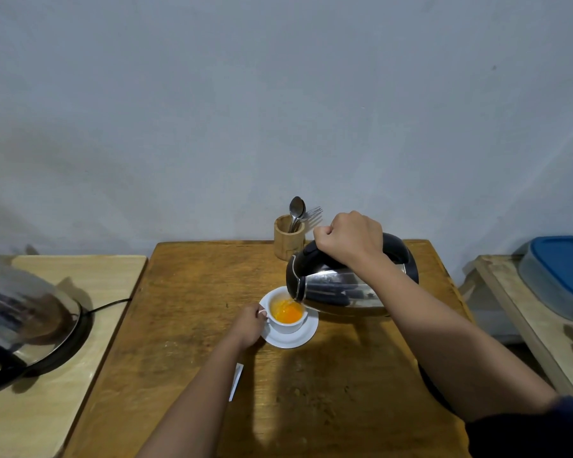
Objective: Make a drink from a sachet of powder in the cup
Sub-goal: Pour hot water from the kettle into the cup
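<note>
1. Your right hand (351, 238) is wrapped tight around the black handle of the steel kettle (344, 282), which you hold tipped with its spout right over the cup.
2. Your left hand (248, 325) pinches the handle of the white cup (286, 317), steadying it on the left side.
3. The cup stands upright on its white saucer (293, 338), near the middle of the wooden table (196, 292). Inside it you can see orange liquid, part way up, with a swirl where the water lands.
4. So the powder looks to be in already and the pour is under way; the cup does not look full yet.
5. A white strip lies on the table just beside your left forearm; it is probably the emptied sachet (236, 380), though most of it is hidden.
6. Still to do, by my reckoning: finish the pour, set the kettle down, and stir.
7. For stirring, spoons (296, 209) stand in the wooden holder (288, 238) at the back edge of the table, just behind the kettle.
8. A second kettle (24, 322) sits on its base on the side table to your left, well apart from the cup.
</note>
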`<state>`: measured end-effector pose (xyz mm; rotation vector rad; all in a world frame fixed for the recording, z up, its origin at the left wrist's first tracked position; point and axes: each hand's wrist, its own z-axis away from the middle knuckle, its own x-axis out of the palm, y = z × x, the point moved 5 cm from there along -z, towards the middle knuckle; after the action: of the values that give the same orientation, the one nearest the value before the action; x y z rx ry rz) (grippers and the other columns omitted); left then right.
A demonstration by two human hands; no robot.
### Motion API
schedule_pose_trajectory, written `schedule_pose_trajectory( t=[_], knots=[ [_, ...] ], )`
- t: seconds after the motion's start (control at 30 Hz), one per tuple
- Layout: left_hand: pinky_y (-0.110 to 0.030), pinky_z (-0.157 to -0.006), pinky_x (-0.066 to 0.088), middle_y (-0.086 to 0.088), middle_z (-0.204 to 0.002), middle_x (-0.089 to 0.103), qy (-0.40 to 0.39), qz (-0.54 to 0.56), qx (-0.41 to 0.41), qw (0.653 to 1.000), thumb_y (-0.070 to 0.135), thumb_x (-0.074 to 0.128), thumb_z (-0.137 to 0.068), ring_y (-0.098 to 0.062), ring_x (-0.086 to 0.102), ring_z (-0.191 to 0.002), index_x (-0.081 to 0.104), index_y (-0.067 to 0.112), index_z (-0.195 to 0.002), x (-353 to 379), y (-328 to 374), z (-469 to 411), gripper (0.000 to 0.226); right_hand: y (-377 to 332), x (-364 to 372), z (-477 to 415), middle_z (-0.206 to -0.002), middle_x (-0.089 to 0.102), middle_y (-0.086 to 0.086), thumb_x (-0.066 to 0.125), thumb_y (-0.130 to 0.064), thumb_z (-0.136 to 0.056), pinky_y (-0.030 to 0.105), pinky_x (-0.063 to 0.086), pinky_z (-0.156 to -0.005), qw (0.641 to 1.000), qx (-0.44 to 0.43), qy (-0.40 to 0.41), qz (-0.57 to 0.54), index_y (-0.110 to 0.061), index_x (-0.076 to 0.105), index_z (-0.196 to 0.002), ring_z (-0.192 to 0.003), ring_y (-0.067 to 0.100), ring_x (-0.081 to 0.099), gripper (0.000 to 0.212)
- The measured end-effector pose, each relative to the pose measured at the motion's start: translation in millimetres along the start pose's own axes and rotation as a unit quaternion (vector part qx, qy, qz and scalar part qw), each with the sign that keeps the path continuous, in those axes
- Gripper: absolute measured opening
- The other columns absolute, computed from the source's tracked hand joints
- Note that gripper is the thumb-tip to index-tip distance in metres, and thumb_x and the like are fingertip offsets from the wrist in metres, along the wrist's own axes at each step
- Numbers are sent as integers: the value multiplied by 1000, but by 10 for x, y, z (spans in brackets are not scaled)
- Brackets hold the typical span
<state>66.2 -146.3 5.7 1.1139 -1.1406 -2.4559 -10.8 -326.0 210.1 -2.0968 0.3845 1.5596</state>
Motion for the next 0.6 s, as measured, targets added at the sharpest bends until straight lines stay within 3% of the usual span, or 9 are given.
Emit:
schedule_pose_trajectory(
  t=[0.23, 0.37, 0.6],
  knots=[
    [-30, -73, 38, -9, -94, 58, -3, -3, 11, 1000, 19, 36, -96, -19, 51, -83, 59, 7, -105, -1, 9, 11, 27, 1, 1, 28, -45, 36, -1, 43, -30, -81, 23, 25, -46, 1000, 8, -2, 3, -15, 38, -44, -43, 15, 33, 41],
    [-30, -74, 38, -9, -94, 58, 1, -6, 16, 1000, 18, 37, -96, -20, 52, -84, 58, 9, -99, 6, -1, 4, 23, -25, -26, 30, -45, 35, -1, 44, -30, -82, 23, 24, -46, 1000, 1, 0, 5, -15, 37, -43, -43, 15, 32, 42],
    [-31, -74, 38, -14, -103, 62, 6, -7, 2, 1000, 19, 36, -96, -20, 51, -85, 58, 5, -107, 14, -14, -9, 28, -5, -93, 32, -45, 35, -1, 43, -30, -82, 23, 24, -46, 1000, 4, 11, 6, -16, 36, -43, -43, 15, 32, 43]
  ],
)
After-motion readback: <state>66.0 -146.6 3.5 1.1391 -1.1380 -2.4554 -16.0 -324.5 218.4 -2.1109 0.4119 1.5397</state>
